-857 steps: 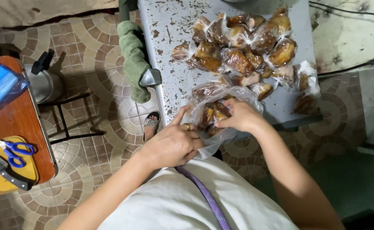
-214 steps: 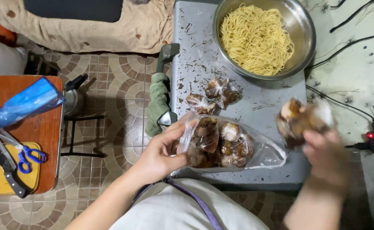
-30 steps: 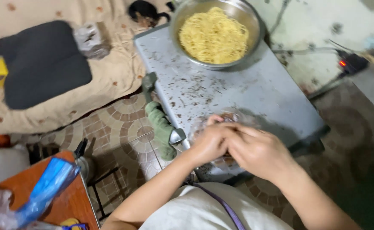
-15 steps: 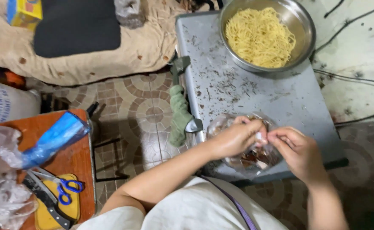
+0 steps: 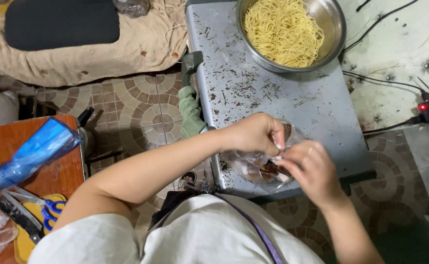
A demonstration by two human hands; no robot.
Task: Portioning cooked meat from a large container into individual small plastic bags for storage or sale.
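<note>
- Clear plastic bag (image 5: 258, 168) of brown pieces sits at the near edge of the grey desk (image 5: 283, 98), right in front of the person.
- Left hand (image 5: 256, 134) has a pinching grip on the bag's top; right hand (image 5: 309, 168) pinches it too, fingertips meeting.
- Further back on the desk, a steel bowl (image 5: 334, 29) of yellow noodles (image 5: 283, 32).
- Dark crumbs scattered across the desk.
- Far left: wooden table (image 5: 53, 176), blue-handled scissors (image 5: 50, 210), a blue plastic roll (image 5: 33, 151).

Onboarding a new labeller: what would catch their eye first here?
Likely the big metal bowl heaped with yellow noodles at the far end of the grey table. Next, the left hand and right hand together on a clear plastic bag of brown pieces at the near edge.
</note>
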